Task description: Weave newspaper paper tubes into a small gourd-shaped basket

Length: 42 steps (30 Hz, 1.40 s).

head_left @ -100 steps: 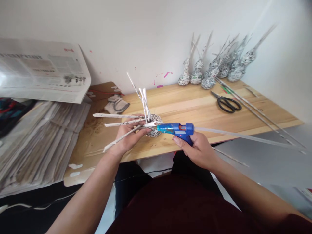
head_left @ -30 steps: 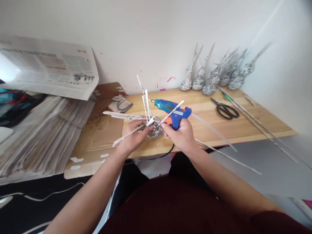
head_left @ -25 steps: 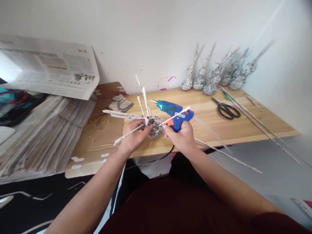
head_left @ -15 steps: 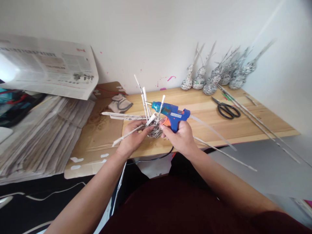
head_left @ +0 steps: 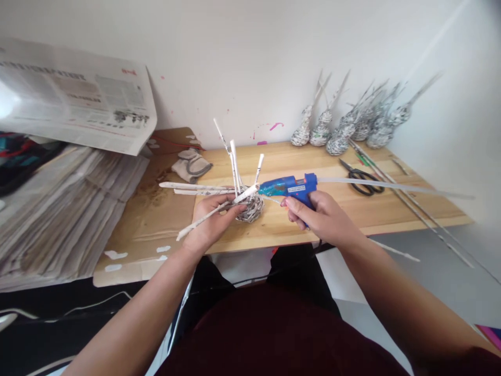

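Note:
My left hand (head_left: 214, 219) is closed on the left side of a small round weave of rolled newspaper (head_left: 252, 209). Several paper tubes (head_left: 236, 169) stick out of it, some upright and some to the left. My right hand (head_left: 319, 214) grips a blue hot glue gun (head_left: 291, 189) by its handle. The gun lies nearly level, its nozzle end at the right side of the weave, by the end of a tilted tube; the tip itself is hidden. A long clear glue stick (head_left: 383, 184) runs out of its back. A thin paper tube passes by my right fingers.
Several woven newspaper gourd shapes (head_left: 346, 131) stand by the wall at the back right. Black scissors (head_left: 364, 180) and long paper tubes (head_left: 415, 206) lie on the wooden table (head_left: 332, 206). At left are cardboard (head_left: 136, 240), a cloth (head_left: 191, 165), and stacked paper (head_left: 74, 214) under a newspaper sheet (head_left: 78, 104).
My right hand has moved right and down with the glue gun. Its nozzle has dropped from above the weave to the weave's right side, and the glue stick has swung up. My left hand keeps its hold.

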{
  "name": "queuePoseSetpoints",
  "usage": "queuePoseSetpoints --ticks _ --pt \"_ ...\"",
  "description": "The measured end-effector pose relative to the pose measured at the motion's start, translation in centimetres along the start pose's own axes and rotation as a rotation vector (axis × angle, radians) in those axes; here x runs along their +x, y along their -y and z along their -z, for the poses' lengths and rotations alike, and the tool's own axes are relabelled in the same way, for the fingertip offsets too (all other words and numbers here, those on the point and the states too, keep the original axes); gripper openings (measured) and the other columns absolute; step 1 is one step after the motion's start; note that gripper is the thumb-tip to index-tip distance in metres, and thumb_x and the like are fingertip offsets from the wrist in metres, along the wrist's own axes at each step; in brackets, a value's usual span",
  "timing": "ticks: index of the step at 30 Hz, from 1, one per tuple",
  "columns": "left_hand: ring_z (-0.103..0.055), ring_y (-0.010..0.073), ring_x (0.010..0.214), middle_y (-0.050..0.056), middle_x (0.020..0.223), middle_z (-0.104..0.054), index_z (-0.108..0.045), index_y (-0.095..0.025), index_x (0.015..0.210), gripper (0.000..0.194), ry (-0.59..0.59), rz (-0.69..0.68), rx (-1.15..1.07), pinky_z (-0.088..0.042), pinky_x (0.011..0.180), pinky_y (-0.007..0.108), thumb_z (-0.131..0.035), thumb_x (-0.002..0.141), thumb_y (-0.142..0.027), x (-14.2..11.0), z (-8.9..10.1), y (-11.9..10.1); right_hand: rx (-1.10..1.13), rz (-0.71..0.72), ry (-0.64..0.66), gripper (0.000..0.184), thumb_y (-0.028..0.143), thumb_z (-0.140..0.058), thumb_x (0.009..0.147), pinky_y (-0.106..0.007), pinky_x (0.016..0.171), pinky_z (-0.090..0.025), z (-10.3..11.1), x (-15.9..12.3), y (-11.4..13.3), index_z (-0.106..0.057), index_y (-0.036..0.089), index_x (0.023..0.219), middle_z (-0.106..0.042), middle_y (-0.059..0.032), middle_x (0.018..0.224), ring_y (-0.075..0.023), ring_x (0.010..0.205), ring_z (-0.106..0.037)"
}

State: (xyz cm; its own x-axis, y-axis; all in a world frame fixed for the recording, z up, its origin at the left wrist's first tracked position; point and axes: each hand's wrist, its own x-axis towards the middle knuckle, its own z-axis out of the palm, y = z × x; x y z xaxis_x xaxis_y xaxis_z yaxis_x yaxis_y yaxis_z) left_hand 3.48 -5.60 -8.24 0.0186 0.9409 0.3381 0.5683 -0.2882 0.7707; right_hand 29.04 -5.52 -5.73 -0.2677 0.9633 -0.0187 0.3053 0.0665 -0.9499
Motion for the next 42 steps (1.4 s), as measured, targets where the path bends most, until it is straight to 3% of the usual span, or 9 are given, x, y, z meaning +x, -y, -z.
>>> queuePoseSetpoints --ticks 19,30,42 --pt "-0.075 0.0233 0.09 0.004 0.096 -0.081 -0.079 -0.022 0.089 0.018 0.004 -0.01 -0.008 -0.059 0.085 0.033 -0.077 0.079 -0.037 0.3 0.1 -0.1 -0.317 0.103 -0.027 0.043 0.052 -0.056 0.092 -0.027 0.049 -0.029 -0.1 -0.6 -0.6 -0.052 0.02 0.064 -0.051 0.0016 0.055 -0.0111 0.05 -0.042" --pt "-0.074 0.0223 0.093 0.003 0.099 -0.08 -0.078 -0.022 0.085 0.016 0.0 -0.004 -0.014 -0.058 0.086 0.032 -0.078 0.079 -0.037 0.1 -0.1 0.4 -0.433 0.244 -0.074 0.037 0.046 -0.054 0.094 -0.028 0.053 -0.03 -0.4 -0.8 -0.4 -0.047 0.022 0.067 -0.045 0.0042 0.055 -0.0108 0.051 -0.038" --pt "-0.072 0.0204 0.081 0.004 0.09 -0.078 -0.076 -0.022 0.08 0.016 -0.051 -0.006 0.015 -0.058 0.081 0.034 -0.081 0.076 -0.037 0.1 -0.2 1.1 -0.467 0.234 -0.07 0.037 0.046 -0.053 0.095 -0.027 0.053 -0.032 -0.6 -1.1 -0.5 -0.048 0.021 0.067 -0.049 0.0032 0.054 -0.0114 0.051 -0.043"
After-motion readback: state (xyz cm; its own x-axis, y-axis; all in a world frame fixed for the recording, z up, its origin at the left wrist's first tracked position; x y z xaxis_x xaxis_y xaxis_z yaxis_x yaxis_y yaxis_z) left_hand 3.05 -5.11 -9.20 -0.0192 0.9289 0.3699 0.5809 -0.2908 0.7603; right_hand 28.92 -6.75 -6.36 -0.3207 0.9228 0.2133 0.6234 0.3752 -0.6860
